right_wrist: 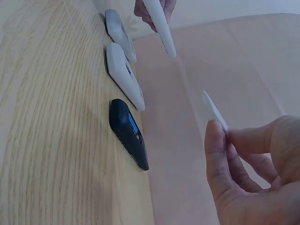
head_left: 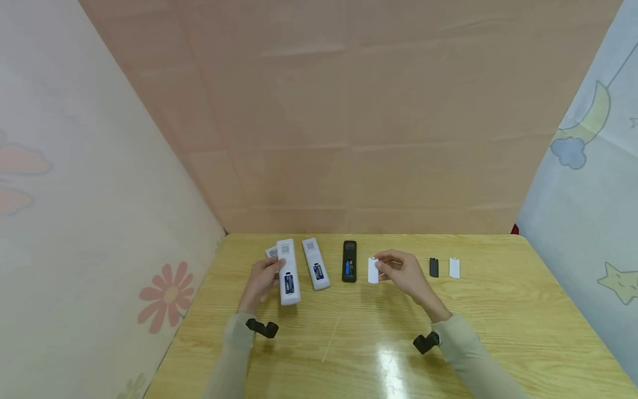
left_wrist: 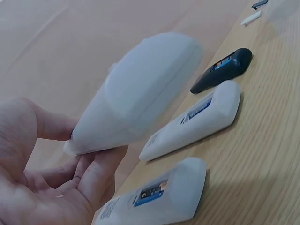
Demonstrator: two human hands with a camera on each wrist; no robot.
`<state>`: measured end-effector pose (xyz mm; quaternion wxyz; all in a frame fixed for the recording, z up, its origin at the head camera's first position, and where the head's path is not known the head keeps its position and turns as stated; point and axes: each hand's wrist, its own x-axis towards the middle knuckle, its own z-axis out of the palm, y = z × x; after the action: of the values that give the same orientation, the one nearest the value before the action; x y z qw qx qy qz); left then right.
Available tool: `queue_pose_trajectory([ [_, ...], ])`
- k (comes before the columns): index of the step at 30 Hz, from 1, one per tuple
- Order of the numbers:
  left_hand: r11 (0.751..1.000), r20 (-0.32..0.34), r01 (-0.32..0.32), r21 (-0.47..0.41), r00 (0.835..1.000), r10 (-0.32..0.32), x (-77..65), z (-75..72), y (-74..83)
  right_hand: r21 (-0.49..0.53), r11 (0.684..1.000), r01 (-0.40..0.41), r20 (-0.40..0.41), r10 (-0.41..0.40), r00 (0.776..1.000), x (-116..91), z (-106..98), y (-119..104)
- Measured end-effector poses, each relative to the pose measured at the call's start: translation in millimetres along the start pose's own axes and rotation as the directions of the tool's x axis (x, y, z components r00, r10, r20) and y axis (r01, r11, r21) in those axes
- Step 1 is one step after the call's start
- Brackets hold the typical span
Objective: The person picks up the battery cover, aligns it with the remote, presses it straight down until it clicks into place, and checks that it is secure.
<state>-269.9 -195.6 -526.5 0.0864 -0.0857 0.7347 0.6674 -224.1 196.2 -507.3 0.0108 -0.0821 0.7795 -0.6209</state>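
My left hand [head_left: 260,282] grips a white remote control [head_left: 287,280] above the table, its back up and batteries [head_left: 289,283] showing in the uncovered compartment. Between thumb and fingers, my right hand [head_left: 402,271] pinches a white battery cover [head_left: 372,270], also raised off the table. In the left wrist view the held remote [left_wrist: 140,89] shows its rounded end toward the camera. On the table lie a second white remote [head_left: 313,257], a black remote [head_left: 349,249] with a blue battery in view, and another white remote [left_wrist: 183,201], mostly hidden behind the left hand in the head view.
A black battery cover [head_left: 434,267] and a white battery cover [head_left: 454,268] lie right of my right hand. The wooden table [head_left: 349,343] meets a tan backdrop [head_left: 349,138] behind, with patterned white sheets [head_left: 114,221] at both sides.
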Motion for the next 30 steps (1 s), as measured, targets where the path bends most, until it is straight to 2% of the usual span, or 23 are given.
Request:
queue_pose_trajectory([
  [12, 0.999, -0.016, -0.008, -0.038, 1.0, 0.008, -3.3, 16.6, 2.1, 0.012, 1.0, -0.008, -0.012, 0.008, 1.0, -1, 6, -9],
  [24, 0.997, 0.014, -0.009, -0.079, 1.0, 0.011, -3.1, 31.4, -0.5, 0.03, 0.999, -0.019, 0.005, 0.019, 1.0, -3, 8, -16],
  [30, 0.992, 0.031, -0.007, -0.128, 0.999, 0.011, -5.2, 37.9, 0.2, 0.037, 0.999, -0.02, 0.015, 0.02, 1.0, -1, 10, -17],
])
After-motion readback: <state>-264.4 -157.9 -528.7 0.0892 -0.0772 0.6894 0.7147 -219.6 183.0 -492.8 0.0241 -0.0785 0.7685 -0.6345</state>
